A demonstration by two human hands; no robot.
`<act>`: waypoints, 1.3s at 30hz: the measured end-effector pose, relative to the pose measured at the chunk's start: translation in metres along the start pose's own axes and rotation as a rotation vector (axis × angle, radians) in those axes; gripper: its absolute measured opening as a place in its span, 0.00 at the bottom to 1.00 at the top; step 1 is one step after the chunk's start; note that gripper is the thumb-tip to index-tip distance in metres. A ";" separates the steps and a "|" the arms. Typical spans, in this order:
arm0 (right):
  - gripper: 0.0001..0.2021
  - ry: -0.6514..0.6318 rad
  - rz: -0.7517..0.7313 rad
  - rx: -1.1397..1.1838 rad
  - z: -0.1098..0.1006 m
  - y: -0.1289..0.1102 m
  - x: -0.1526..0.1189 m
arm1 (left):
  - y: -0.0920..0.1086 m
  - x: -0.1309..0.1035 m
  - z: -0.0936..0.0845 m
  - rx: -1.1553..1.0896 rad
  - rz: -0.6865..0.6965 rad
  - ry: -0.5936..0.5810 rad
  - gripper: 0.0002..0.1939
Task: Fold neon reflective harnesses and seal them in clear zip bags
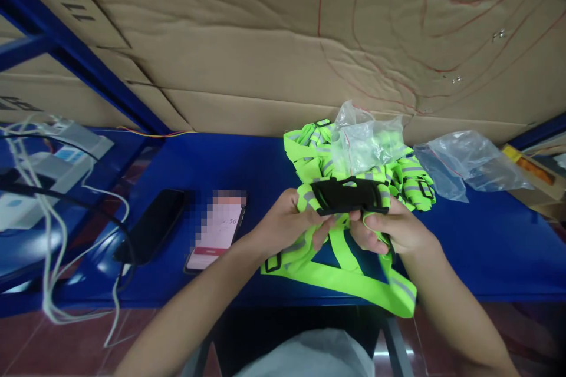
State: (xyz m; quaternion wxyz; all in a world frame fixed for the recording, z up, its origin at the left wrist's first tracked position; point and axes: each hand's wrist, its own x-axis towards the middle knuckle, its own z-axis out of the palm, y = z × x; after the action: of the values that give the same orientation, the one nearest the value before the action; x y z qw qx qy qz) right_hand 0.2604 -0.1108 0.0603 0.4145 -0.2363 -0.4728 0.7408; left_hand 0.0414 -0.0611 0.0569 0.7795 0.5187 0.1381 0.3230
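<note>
A neon-green reflective strap harness [345, 253] with grey stripes hangs between my hands over the front of the blue table. Its wide black buckle [349, 195] faces me, and the strap runs through both ends. My left hand [294, 224] is closed around the strap at the buckle's left end. At the right end, my right hand [389, 227] pinches the strap, with the thumb on top. Some fingers are hidden behind the buckle. Just beyond my hands lies a heap of similar green straps [305, 150], with clear plastic bags [367, 141] on top.
Left of my arms lie a lit phone [216, 230] and a dark phone-like object [152, 227]. White cables [57, 247] and power strips [66, 153] crowd the far left. Another plastic bag [469, 159] lies right. Cardboard [243, 59] walls the back of the blue table [469, 247].
</note>
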 end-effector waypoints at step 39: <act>0.28 0.211 -0.457 -1.258 0.019 -0.022 0.010 | -0.016 -0.003 0.005 0.148 -0.125 0.128 0.17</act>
State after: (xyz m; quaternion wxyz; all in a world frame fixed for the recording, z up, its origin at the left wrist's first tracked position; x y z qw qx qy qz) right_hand 0.2495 -0.1072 0.0887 0.3882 -0.3975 -0.8091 0.1913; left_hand 0.0474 -0.0703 0.0444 0.7473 0.5435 0.2430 0.2952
